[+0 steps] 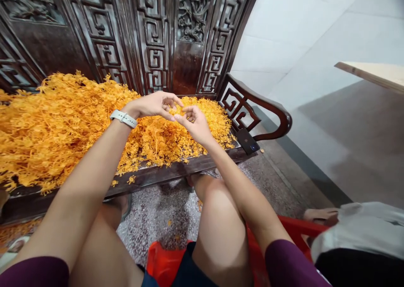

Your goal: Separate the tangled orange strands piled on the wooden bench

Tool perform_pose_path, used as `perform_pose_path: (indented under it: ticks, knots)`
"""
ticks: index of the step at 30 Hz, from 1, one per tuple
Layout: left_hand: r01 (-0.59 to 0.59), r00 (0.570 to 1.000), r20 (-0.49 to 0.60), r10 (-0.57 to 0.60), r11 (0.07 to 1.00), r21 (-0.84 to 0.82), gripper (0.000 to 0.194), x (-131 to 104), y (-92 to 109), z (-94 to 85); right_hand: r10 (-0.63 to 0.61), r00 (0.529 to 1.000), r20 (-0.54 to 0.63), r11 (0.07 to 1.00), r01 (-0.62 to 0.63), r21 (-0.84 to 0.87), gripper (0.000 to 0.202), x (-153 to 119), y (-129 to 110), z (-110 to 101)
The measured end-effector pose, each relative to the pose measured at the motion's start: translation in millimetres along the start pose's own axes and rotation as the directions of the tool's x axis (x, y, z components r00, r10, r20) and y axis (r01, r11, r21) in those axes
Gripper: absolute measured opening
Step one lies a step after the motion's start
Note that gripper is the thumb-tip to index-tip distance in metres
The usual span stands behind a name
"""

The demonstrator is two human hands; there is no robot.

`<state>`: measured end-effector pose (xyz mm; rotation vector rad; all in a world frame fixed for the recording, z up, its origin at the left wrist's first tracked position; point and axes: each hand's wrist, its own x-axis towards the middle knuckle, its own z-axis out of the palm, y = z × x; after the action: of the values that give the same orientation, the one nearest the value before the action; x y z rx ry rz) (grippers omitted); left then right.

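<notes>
My left hand (pixel 158 104), with a pale watch band (pixel 123 118) on its wrist, hovers over a large heap of orange, branching pieces (pixel 78 118). Its thumb and fingers are curved and apart. My right hand (pixel 197 125) faces it from the right, also with thumb and fingers curved and apart. The two thumb tips nearly meet. Orange pieces show behind and between the fingers, and nothing is clearly gripped in either hand.
The heap lies on a dark carved wooden bench (pixel 189 66). A black phone (pixel 248 141) rests by its armrest (pixel 280 120). Below are my knees and a red plastic seat (pixel 166 261). Pale fabric (pixel 369 232) is at the lower right; a wooden board (pixel 375 74) juts in at right.
</notes>
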<state>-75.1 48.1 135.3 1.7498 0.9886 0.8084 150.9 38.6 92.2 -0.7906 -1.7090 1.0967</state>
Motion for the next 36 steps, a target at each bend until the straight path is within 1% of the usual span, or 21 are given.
perform_pose_path:
  ticks: [2,3,6,7,9,11,12,15,17,20,24,27,28,29,30,31,32,33,34,35,36]
  knots:
    - [-0.031,0.999,0.013,0.031,0.999,0.041,0.057,1.3,3.7,1.9,-0.040,0.997,0.060,0.999,0.041,-0.020,0.047,-1.0,4.5,1.7]
    - [-0.040,0.999,0.016,0.039,0.998,0.057,0.058,1.8,5.0,2.5,-0.059,0.996,0.068,0.998,0.061,-0.019,0.047,-1.5,5.9,3.0]
    - [-0.017,1.000,-0.023,0.020,0.994,0.105,0.059,2.4,7.5,3.7,-0.078,0.997,0.018,0.996,0.077,0.037,0.045,-0.4,6.8,4.4]
    - [0.009,0.999,-0.052,-0.003,0.993,0.122,0.056,2.2,8.1,3.8,-0.066,0.998,-0.017,0.995,0.067,0.076,0.041,0.6,6.5,3.6]
    - [0.068,0.993,-0.102,-0.054,0.988,0.142,0.042,1.0,9.1,4.0,-0.026,0.996,-0.081,0.986,0.039,0.160,0.033,2.9,6.2,0.6]
    - [0.099,0.991,-0.099,-0.085,0.985,0.144,0.027,-0.7,9.7,4.0,0.019,0.992,-0.127,0.975,0.009,0.224,0.027,4.6,7.2,-2.2]
    - [0.100,0.993,-0.081,-0.089,0.985,0.143,0.023,-1.5,9.7,3.9,0.037,0.990,-0.136,0.970,-0.003,0.244,0.026,5.0,8.1,-2.9]
    - [0.102,0.993,-0.069,-0.093,0.986,0.130,0.023,-1.7,8.0,2.4,0.062,0.989,-0.131,0.961,-0.023,0.277,0.025,5.0,11.1,-1.8]
    - [0.111,0.988,-0.123,-0.097,0.988,0.107,0.026,-0.1,5.5,0.0,0.048,0.993,-0.110,0.959,-0.015,0.284,0.026,4.5,11.9,0.6]
    - [0.128,0.977,-0.184,-0.109,0.987,0.095,0.023,2.4,1.6,-5.3,0.023,0.998,-0.063,0.957,-0.004,0.289,0.027,3.7,10.8,4.2]
    - [0.150,0.966,-0.228,-0.124,0.984,0.098,0.023,3.1,0.0,-10.6,0.001,1.000,0.007,0.961,-0.003,0.275,0.030,2.4,11.1,8.5]
    - [0.135,0.967,-0.228,-0.110,0.986,0.098,0.023,4.2,-2.8,-12.3,0.033,0.998,0.056,0.949,-0.049,0.310,0.027,0.6,12.0,11.4]
    - [0.130,0.961,-0.258,-0.098,0.985,0.112,0.025,4.7,-5.9,-13.6,0.049,0.996,0.076,0.941,-0.072,0.330,0.026,-0.6,11.0,11.6]
    - [0.125,0.945,-0.317,-0.078,0.983,0.131,0.029,4.9,-10.5,-15.7,0.055,0.993,0.109,0.933,-0.090,0.347,0.026,-2.1,8.7,11.3]
    - [0.120,0.915,-0.401,-0.051,0.981,0.149,0.033,4.4,-16.6,-18.7,0.044,0.985,0.164,0.930,-0.100,0.354,0.026,-4.1,5.2,10.5]
    - [0.116,0.872,-0.489,-0.024,0.981,0.157,0.037,2.9,-24.0,-22.7,0.016,0.968,0.252,0.933,-0.105,0.344,0.025,-6.7,0.4,9.1]
    - [0.111,0.829,-0.560,-0.007,0.982,0.151,0.038,0.3,-32.4,-27.4,-0.023,0.927,0.375,0.942,-0.105,0.318,0.024,-9.7,-5.3,7.3]
    - [0.106,0.797,-0.604,-0.005,0.986,0.131,0.036,-3.5,-41.0,-32.6,-0.061,0.852,0.521,0.957,-0.099,0.274,0.022,-13.1,-11.3,5.5]
    - [0.103,0.784,-0.621,-0.017,0.989,0.102,0.034,-8.0,-49.2,-37.8,-0.085,0.742,0.665,0.972,-0.084,0.219,0.021,-16.8,-17.1,3.9]
    - [0.105,0.781,-0.623,-0.038,0.992,0.071,0.030,-12.9,-56.5,-42.6,-0.090,0.613,0.785,0.985,-0.063,0.161,0.020,-20.3,-22.1,2.8]
    - [0.111,0.780,-0.624,-0.058,0.993,0.045,0.025,-17.6,-62.3,-46.7,-0.076,0.490,0.868,0.993,-0.038,0.108,0.022,-23.5,-26.0,2.3]
